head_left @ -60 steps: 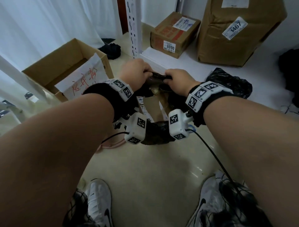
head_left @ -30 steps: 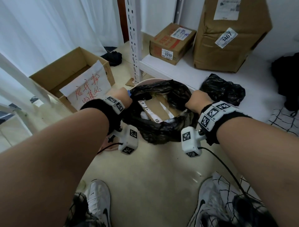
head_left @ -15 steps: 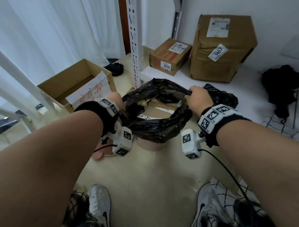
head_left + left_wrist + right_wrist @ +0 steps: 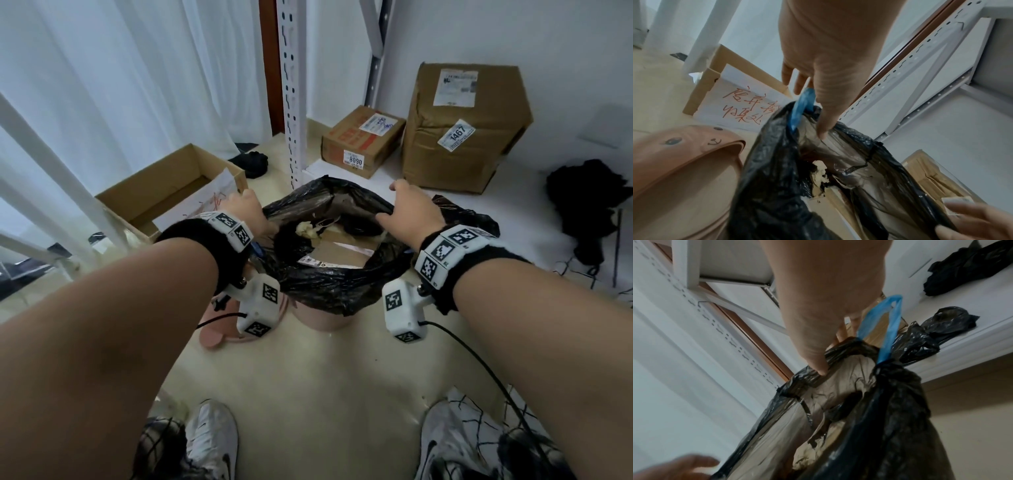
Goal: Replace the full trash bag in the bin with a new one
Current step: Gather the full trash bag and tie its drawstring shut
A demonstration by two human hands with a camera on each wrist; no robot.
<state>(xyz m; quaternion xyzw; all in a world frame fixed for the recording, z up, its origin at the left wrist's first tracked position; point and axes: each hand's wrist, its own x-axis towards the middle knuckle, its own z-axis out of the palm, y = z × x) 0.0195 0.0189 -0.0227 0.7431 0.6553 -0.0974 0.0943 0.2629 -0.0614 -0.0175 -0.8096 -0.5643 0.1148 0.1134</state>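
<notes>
A black trash bag (image 4: 329,281) full of cardboard and paper scraps hangs partly raised out of the pink bin (image 4: 325,320). My left hand (image 4: 246,212) grips its left rim, with fingers hooked through a blue drawstring loop (image 4: 803,105) and the thumb on the plastic. On the opposite rim my right hand (image 4: 407,212) holds on, its thumb pinching the edge (image 4: 818,365) and a second blue loop (image 4: 888,331) over its fingers. The bag mouth is stretched wide between both hands. A crumpled black bag (image 4: 469,219) lies on the low white shelf behind my right wrist.
The pink lid (image 4: 219,337) lies on the floor left of the bin. An open cardboard box (image 4: 164,192) with a handwritten sheet stands at the left. A white rack post (image 4: 291,102) rises behind the bag, and two sealed boxes (image 4: 459,126) sit on the shelf. My shoes (image 4: 212,442) are below.
My hands went from held together over the bag to apart at its two sides. They then rose, which opened the mouth and lifted the bag up out of the bin.
</notes>
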